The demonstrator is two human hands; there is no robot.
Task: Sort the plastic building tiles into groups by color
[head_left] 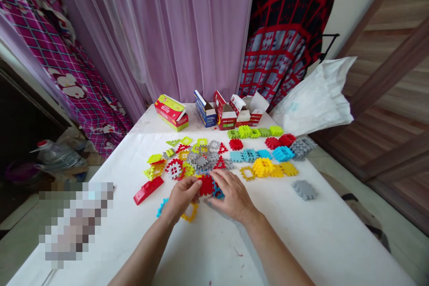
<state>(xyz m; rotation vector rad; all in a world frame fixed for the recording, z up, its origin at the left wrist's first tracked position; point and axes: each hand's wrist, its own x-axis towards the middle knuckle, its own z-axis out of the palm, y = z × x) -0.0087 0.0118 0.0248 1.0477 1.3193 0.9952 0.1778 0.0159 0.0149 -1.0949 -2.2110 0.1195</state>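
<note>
My left hand [183, 194] pinches the left edge of a red toothed plastic piece [205, 185] near the middle of the white table. Spread around a blue piece [218, 191] on the right side of the red one is my right hand [231, 194], its fingertips touching the pieces. Behind both hands lies a mixed pile of grey, red, yellow and green pieces [201, 161]. A yellow frame piece [190, 212] and a light blue one [162, 207] are partly covered by my left hand and wrist.
Sorted stacks of yellow [263, 166], light blue [283, 153] and grey pieces [304, 190] stand at the right. A red curved part [148, 190] lies left. Open boxes [225, 111] line the back beside a white bag [315, 98]. A blurred item [78, 221] is front left.
</note>
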